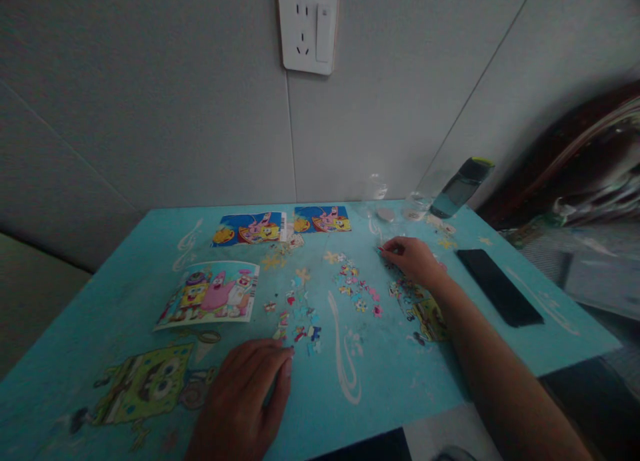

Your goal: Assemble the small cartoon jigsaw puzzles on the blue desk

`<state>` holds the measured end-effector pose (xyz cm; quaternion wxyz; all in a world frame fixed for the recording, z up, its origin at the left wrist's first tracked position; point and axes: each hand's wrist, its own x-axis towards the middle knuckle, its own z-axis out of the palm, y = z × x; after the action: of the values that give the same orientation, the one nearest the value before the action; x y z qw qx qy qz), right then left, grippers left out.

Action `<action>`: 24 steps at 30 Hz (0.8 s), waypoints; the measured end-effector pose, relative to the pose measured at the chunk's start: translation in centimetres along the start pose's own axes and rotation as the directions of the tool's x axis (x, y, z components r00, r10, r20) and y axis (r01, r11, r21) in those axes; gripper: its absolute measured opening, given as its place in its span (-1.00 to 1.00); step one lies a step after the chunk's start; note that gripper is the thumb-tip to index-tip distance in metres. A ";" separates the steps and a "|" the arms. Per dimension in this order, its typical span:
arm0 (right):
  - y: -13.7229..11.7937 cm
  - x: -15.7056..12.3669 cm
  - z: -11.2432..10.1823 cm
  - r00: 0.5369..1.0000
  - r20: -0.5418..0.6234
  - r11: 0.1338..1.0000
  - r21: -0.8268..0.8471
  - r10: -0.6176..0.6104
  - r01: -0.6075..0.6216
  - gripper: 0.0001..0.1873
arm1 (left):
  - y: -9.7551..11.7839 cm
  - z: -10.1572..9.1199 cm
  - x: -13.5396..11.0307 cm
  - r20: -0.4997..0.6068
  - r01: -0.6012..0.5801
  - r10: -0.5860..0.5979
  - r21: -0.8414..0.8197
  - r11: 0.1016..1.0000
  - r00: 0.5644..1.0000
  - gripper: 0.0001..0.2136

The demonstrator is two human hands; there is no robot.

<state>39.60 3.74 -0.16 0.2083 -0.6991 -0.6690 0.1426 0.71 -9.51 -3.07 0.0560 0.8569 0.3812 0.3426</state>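
Between the thumb and forefinger of my right hand [411,260], at the right of the table, is a small reddish jigsaw puzzle piece [381,249]. More loose pieces lie under and beside that hand. My left hand [245,391] rests low at the centre-left, its thumb and forefinger pinched together; whatever is between the tips is too small to make out. Just beyond it spreads a loose group of puzzle pieces [300,331]. A second group of pink, white and blue pieces [360,291] lies between the two hands. To the left stands a slightly curved cartoon picture card [215,293].
Two blue cartoon cards, one left [250,228] and one right [323,219], lie near the wall. Clear plastic cups [417,206] and a dark bottle with a yellow-green top [463,186] stand at the back right. A black phone [499,286] lies on the printed turquoise tabletop [395,381].
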 end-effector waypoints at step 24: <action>-2.9 -1.6 -0.2 0.961 0.253 0.929 0.371 -0.111 0.009 -0.69 | 0.9 -0.4 0.9 0.003 0.046 -0.046 -0.003 0.999 0.999 -0.85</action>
<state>37.09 2.20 1.25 0.2462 -0.6009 -0.6740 0.3522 1.44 -9.62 -1.96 0.0658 0.8484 0.4000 0.3404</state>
